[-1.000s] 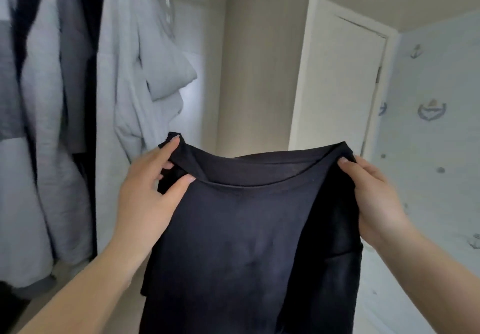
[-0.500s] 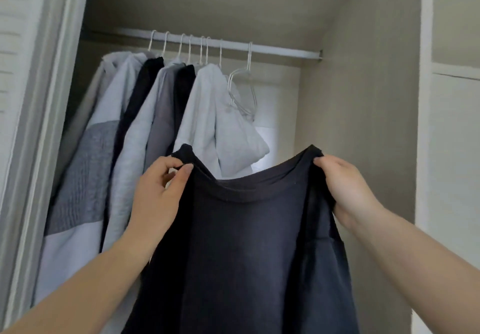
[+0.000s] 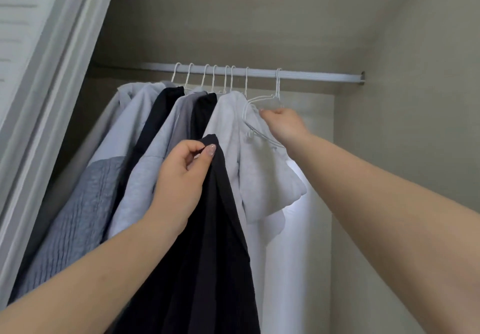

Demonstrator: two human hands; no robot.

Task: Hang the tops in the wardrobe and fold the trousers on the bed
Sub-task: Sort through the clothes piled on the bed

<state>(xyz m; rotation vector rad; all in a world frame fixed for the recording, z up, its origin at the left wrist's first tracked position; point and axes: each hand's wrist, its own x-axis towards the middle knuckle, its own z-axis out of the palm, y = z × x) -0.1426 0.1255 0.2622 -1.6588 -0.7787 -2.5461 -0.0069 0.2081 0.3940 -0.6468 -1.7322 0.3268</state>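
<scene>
Nearest: two bare forearms reach up into the wardrobe (image 3: pixel 402 151). Left hand (image 3: pixel 181 177) grasps the dark top (image 3: pixel 207 255) at its upper edge, thumb and curled fingers pinching the fabric so it peaks just above the knuckles. The top hangs straight down from that one grip, bunched into long vertical folds, bottom cut off by the frame edge. It sits in front of the hanging clothes, not on any hanger.

Right hand (image 3: pixel 283 123) is further in and higher, at the empty white hanger (image 3: pixel 262 115). Fingers curled at the hanger's wire frame, looks like a grasp; fingertips mostly hidden behind the hand, so exact contact is hard to confirm. Hanger hook is over the rail (image 3: pixel 311 75), last in the row on the right, tilted.

Behind the hands: row of garments on white hangers. Right to left: light grey hoodie (image 3: pixel 259 177) with its hood drooping, just beside the empty hanger; a dark garment (image 3: pixel 205 110); a mid-grey top (image 3: pixel 166 157); another dark garment (image 3: pixel 166 105); a pale grey top with a darker ribbed panel (image 3: pixel 85 203); one more pale piece at the far left, partly hidden.

Farthest: white rail runs across to a bracket (image 3: pixel 361 78) on the beige right wall. White door frame (image 3: pixel 52 73) slants down the left.
</scene>
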